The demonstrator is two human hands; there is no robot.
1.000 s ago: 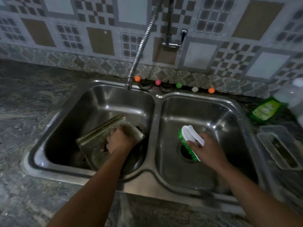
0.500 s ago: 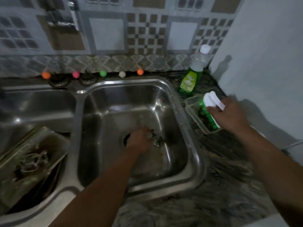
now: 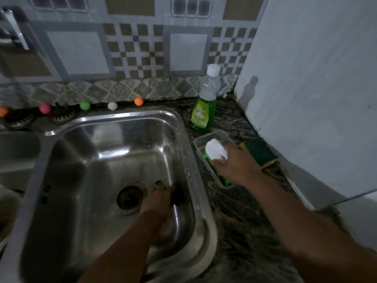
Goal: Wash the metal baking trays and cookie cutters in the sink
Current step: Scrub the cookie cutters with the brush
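My left hand [image 3: 158, 199] is down in the right sink basin [image 3: 114, 139], just right of the drain [image 3: 130, 198]. Its fingers curl on a small dark metal cookie cutter [image 3: 179, 193]; the dim light hides the cutter's shape. My right hand [image 3: 232, 166] grips the white handle of a green-bristled scrub brush [image 3: 215, 152]. The brush sits inside a clear plastic container [image 3: 199, 142] on the counter right of the sink. Only a pale sliver of the baking tray [image 3: 6, 211] shows in the left basin, at the frame's left edge.
A green dish-soap bottle [image 3: 204, 108] stands behind the container, and a green-and-yellow sponge [image 3: 260, 153] lies beside it. Small coloured balls [image 3: 85, 105] and two strainers [image 3: 62, 116] line the sink's back ledge. A white wall [image 3: 306, 99] closes the counter's right side.
My view swung right. The left hand left the tray in the left basin and brought a cutter into the right basin. The right hand carried the brush out of the sink into the container.
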